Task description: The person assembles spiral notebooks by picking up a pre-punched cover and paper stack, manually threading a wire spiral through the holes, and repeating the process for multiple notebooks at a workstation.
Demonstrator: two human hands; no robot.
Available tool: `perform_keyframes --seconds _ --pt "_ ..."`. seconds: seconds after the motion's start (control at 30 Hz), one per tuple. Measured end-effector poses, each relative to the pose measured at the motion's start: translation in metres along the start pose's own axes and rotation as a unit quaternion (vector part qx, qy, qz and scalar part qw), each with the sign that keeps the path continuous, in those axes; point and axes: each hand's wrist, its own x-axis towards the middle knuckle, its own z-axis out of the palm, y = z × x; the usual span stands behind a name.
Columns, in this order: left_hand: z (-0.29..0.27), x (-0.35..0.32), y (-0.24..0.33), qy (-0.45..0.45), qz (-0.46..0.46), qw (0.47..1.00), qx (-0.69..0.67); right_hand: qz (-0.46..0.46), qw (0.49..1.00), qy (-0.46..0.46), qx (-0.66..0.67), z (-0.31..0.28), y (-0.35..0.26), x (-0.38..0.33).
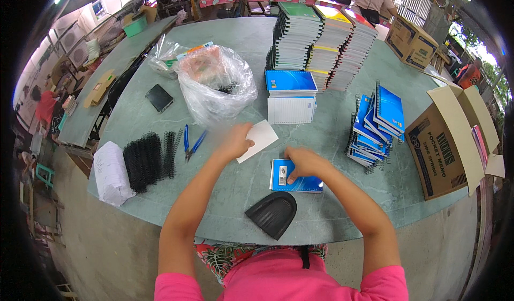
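On the grey-green stone table I see my left hand pinching a white card sheet; my right hand presses flat on the blue-covered notepad. A black ribbed plastic scoop lies just below my fingers, blue-handled pliers to their left.

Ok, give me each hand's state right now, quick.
Left hand: closed on a white sheet of card, lifted off the table.
Right hand: holding nothing, fingers pressing down on the blue notebook.
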Motion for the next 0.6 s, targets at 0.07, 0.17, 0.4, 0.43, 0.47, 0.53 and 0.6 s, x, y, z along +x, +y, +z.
perform_keyframes --seconds 0.07,0.17,0.4,0.43,0.47,0.53,0.6 --pt "0.004 -0.009 -0.013 0.039 -0.002 0.999 -0.018 -0.022 0.999 0.03 -0.002 0.003 -0.007 -0.006" --pt "0.008 -0.013 -0.018 0.078 -0.018 0.995 -0.057 -0.029 0.996 0.064 -0.056 0.009 -0.014 -0.015" --pt "0.004 -0.014 -0.019 0.086 -0.062 0.989 -0.105 -0.014 0.998 0.042 -0.034 0.015 -0.014 -0.013" --pt "-0.001 -0.016 -0.017 0.067 -0.086 0.988 -0.114 -0.023 0.999 0.043 -0.022 0.014 -0.013 -0.013" --pt "0.003 -0.015 -0.024 0.109 -0.066 0.987 -0.098 -0.016 0.999 0.035 -0.025 0.014 -0.014 -0.013" --pt "0.012 -0.013 -0.035 0.189 -0.027 0.979 -0.068 0.0 0.999 0.018 -0.031 0.011 -0.015 -0.014" --pt "0.012 -0.014 -0.04 0.209 -0.026 0.974 -0.078 -0.032 0.996 0.048 -0.073 0.016 -0.016 -0.017"
